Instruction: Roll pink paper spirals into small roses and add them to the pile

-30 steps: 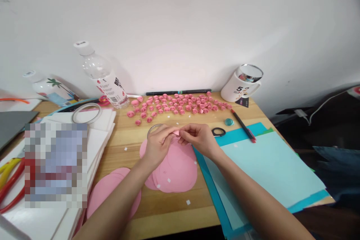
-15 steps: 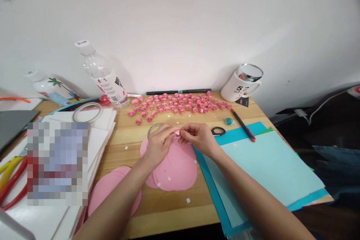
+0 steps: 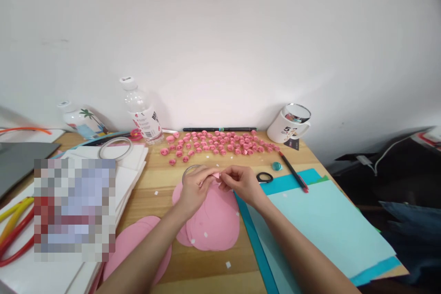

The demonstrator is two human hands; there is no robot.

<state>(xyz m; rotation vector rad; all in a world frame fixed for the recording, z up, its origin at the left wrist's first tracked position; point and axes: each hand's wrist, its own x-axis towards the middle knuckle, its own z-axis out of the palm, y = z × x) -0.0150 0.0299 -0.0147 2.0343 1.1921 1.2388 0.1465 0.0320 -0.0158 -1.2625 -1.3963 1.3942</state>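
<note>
Between my two hands is a small piece of pink paper (image 3: 216, 175), mostly covered by fingers. My left hand (image 3: 197, 189) pinches its left side, and my right hand (image 3: 242, 183) has its thumb and fingertips closed on the right side. Just below them lies a stack of rounded pink paper sheets (image 3: 217, 223), with small white scraps on it. A ring-shaped roll of tape (image 3: 188, 172) shows partly behind my left hand. Farther back, many small coiled pink paper roses (image 3: 220, 140) are spread over the wooden table (image 3: 206, 275).
Left are another pink stack (image 3: 138, 239), white sheets (image 3: 127, 179), red-yellow scissors (image 3: 17, 234), a tape roll (image 3: 115, 148) and a bottle (image 3: 144, 119). Right are blue paper (image 3: 324, 216), a pen (image 3: 292, 170), a black scissor handle (image 3: 265, 177), teal tape (image 3: 276, 166) and a mug (image 3: 289, 124).
The view has tilted up slightly, so the table things appear lower. Both hands keep hold of the pink paper piece in nearly the same pose.
</note>
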